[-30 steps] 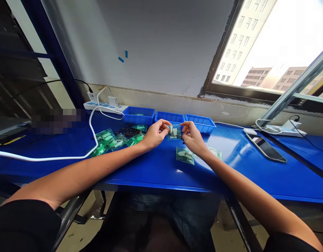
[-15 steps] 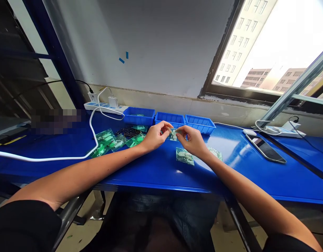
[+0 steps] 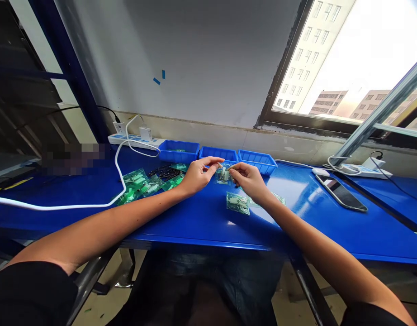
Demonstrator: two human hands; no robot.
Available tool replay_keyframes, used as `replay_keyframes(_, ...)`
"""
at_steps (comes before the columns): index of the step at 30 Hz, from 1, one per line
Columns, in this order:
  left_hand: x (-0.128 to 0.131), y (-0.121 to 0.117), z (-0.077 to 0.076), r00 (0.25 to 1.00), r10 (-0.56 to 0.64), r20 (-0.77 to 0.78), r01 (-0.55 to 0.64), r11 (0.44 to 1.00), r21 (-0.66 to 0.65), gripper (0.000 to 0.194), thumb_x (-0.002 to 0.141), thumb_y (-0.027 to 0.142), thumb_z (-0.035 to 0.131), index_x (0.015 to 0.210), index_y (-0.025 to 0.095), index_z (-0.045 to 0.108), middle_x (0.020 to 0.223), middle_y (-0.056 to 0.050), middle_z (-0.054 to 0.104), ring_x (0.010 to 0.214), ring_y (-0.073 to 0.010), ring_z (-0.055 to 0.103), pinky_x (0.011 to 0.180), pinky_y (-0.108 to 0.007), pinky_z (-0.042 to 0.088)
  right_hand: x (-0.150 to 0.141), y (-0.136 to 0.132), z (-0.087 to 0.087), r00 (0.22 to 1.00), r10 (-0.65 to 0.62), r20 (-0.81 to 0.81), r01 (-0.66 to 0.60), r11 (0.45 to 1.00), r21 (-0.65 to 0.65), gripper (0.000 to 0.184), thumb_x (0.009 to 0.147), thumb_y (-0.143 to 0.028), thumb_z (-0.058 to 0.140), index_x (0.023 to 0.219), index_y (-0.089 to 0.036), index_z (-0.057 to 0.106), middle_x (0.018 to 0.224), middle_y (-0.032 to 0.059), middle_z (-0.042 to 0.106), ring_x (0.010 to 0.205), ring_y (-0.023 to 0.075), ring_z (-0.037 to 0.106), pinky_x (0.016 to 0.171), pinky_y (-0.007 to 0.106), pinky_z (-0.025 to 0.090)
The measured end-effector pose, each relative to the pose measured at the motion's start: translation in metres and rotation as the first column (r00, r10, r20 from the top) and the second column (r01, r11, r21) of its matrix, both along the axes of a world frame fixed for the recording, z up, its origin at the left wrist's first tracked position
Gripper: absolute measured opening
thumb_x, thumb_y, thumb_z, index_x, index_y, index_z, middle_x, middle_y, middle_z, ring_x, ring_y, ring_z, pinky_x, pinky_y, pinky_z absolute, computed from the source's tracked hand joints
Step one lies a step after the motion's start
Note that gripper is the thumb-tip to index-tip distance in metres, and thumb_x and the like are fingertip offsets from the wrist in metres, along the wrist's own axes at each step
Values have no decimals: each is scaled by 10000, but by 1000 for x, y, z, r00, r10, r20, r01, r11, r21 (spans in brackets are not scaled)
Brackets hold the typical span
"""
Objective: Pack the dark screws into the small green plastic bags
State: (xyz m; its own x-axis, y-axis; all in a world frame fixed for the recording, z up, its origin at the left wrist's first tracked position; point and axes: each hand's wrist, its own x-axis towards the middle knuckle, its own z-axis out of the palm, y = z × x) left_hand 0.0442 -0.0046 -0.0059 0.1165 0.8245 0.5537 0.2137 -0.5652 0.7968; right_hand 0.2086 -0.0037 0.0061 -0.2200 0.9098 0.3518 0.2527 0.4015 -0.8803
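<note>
A small clear plastic bag with pale pieces inside hangs between my two hands over the table. My left hand holds its upper left edge in a pinch, the index finger stretched out above the thumb. At the bag's right edge my right hand grips between thumb and index finger. Below the hands, a filled clear bag lies on the blue table. Another clear bag is partly hidden by my right forearm. Left of my left hand are several bags with green contents.
Three blue bins line the wall. Small black pieces lie in a pile before them. A white cable crosses the left side from a power strip. At right are a phone and another power strip.
My left index finger has straightened out. The bag between my hands shows more fully, hanging slightly lower. Both hands stay in nearly the same place.
</note>
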Motion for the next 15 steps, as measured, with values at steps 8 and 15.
replay_keyframes(8,0,-3,4,970,-198,139,213,971,-109,225,739,289,596,901,175,703,753,-13,626,587,-92,481,585,-229,425,0,-2,2,999,19,-43,-23,995,-99,221,617,-390,591,642,-174,549,502,-43,488,462,78,434,456,234,355)
replay_keyframes(15,2,-5,4,979,-200,41,204,971,-126,161,754,266,577,853,178,668,685,6,566,580,-95,466,567,-228,411,-2,-1,-1,997,54,-47,-60,988,-141,219,605,-388,591,642,-178,539,509,-51,482,459,72,435,462,234,363)
